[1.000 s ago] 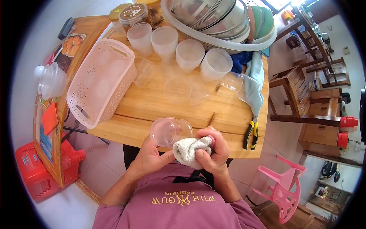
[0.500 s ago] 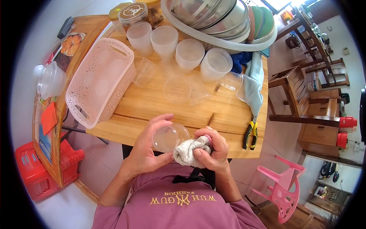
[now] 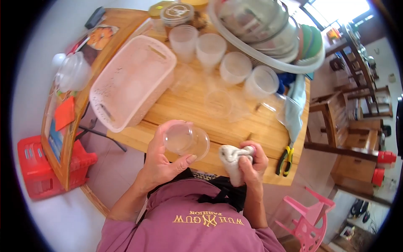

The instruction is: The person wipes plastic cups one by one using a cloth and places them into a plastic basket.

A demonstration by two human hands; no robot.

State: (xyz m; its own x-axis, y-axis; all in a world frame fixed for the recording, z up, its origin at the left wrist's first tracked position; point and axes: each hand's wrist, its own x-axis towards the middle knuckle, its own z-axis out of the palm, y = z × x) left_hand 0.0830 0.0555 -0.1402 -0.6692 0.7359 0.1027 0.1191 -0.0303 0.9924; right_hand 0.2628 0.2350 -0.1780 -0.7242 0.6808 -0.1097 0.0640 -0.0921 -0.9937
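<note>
My left hand [image 3: 160, 163] is closed round a clear plastic cup [image 3: 194, 142], tilted on its side above the table's near edge. In my right hand [image 3: 254, 167] a bunched off-white cloth [image 3: 231, 161] is gripped, held a little apart from the cup. Beyond my hands, more clear plastic cups [image 3: 218, 104] lie on the wooden table [image 3: 168, 111]. Stacks of frosted plastic cups [image 3: 235, 69] stand in a row farther back.
A pink basket [image 3: 132, 82] stands at the table's left. Behind the stacks, a large oval basket [image 3: 268, 56] holds metal bowls. Pliers [image 3: 285, 160] and a light blue cloth [image 3: 295, 109] lie at the right edge. A pink chair [image 3: 306, 218] is on the floor.
My right hand has drawn the cloth away from the cup, toward the right. My left hand still holds the cup. The whole view has shifted and tilted slightly.
</note>
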